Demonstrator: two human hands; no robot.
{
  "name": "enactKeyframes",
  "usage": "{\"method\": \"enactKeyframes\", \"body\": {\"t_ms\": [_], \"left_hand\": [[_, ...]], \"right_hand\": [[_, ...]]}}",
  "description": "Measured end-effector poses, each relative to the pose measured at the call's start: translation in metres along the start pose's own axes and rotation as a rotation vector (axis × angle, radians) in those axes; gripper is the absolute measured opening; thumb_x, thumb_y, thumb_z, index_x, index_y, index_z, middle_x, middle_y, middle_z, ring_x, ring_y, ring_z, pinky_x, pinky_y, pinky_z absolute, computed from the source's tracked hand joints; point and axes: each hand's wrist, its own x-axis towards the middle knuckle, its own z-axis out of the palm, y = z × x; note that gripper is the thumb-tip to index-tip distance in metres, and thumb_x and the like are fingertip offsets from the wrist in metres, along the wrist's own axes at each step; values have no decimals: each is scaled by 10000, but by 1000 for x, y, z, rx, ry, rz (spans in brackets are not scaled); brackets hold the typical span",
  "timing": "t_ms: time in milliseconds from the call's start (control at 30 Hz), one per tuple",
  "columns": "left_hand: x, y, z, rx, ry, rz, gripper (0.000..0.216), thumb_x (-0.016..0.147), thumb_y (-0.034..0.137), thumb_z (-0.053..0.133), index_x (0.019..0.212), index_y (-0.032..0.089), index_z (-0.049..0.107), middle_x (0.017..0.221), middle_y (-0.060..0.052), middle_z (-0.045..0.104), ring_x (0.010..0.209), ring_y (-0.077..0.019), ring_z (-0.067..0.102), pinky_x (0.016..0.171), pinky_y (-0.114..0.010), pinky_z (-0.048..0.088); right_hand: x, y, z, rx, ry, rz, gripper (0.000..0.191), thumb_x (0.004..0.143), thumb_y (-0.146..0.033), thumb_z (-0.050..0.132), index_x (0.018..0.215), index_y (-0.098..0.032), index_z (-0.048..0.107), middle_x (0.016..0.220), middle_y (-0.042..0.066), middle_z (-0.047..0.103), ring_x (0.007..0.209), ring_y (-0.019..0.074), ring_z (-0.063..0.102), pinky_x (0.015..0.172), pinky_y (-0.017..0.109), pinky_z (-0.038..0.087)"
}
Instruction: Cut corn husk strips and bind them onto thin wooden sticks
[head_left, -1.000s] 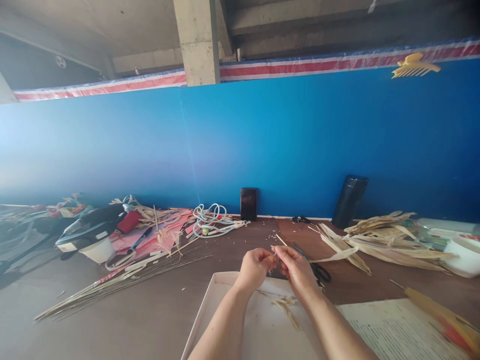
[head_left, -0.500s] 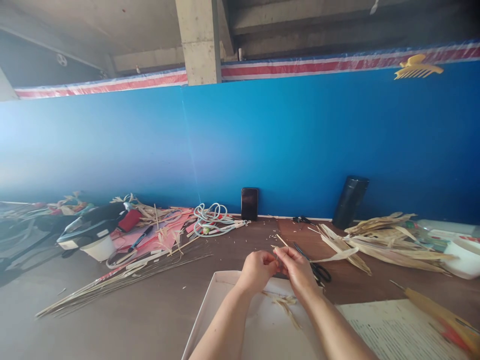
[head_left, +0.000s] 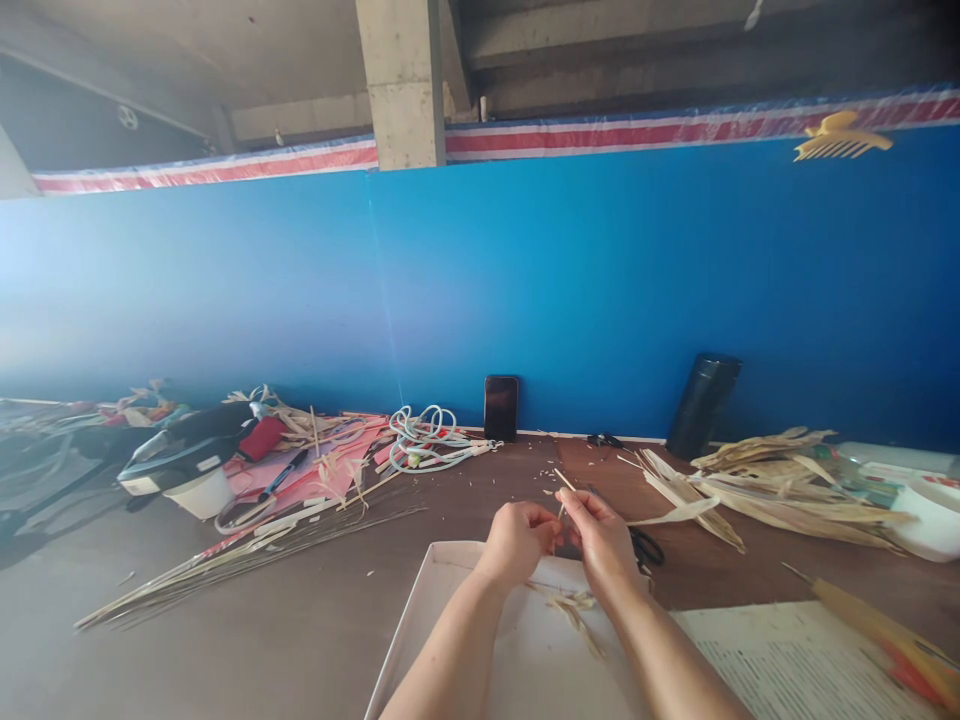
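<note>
My left hand (head_left: 516, 540) and my right hand (head_left: 600, 535) are held close together above the far edge of a white tray (head_left: 420, 640). Both pinch a thin pale stick (head_left: 563, 480) whose tip pokes up between the fingertips. A few dry straw strips (head_left: 574, 607) lie in the tray just below the hands. Black scissors (head_left: 643, 548) rest on the brown table right behind my right hand.
Dried husk leaves (head_left: 765, 490) pile up at the right beside a white bowl (head_left: 926, 520). A bundle of thin reeds (head_left: 240, 560) lies at the left near a white iron (head_left: 180, 470), a coiled white cable (head_left: 424, 440), a black phone (head_left: 499, 407) and a dark cylinder (head_left: 701, 405).
Both hands have shifted slightly to the right while working the stick between the fingertips. The view has drifted a little too.
</note>
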Motion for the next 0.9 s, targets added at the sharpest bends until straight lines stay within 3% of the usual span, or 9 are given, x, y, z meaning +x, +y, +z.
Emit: {"method": "enactKeyframes", "body": {"t_ms": [300, 533, 900], "left_hand": [[2, 2, -1, -200, -47, -61, 257, 601, 296, 676, 775, 113, 727, 593, -30, 597, 540, -94, 464, 575, -242, 415], [3, 0, -3, -227, -67, -55, 292, 594, 344, 698, 771, 113, 722, 627, -41, 617, 542, -91, 475, 573, -241, 420], [6, -6, -3, -194, -73, -51, 210, 617, 243, 641, 761, 106, 709, 564, -12, 574, 514, -83, 467, 548, -228, 401]], "right_hand": [[-6, -14, 8, -13, 113, -25, 368, 641, -561, 642, 714, -201, 657, 415, -53, 389, 394, 108, 325, 434, 274, 223], [-6, -14, 7, 68, 122, 5, 326, 638, -510, 677, 713, -193, 655, 437, -65, 352, 414, 92, 300, 429, 258, 218], [-5, -11, 9, 123, 114, 17, 349, 612, -499, 703, 739, -174, 681, 431, -73, 352, 406, 72, 292, 408, 229, 221]]}}
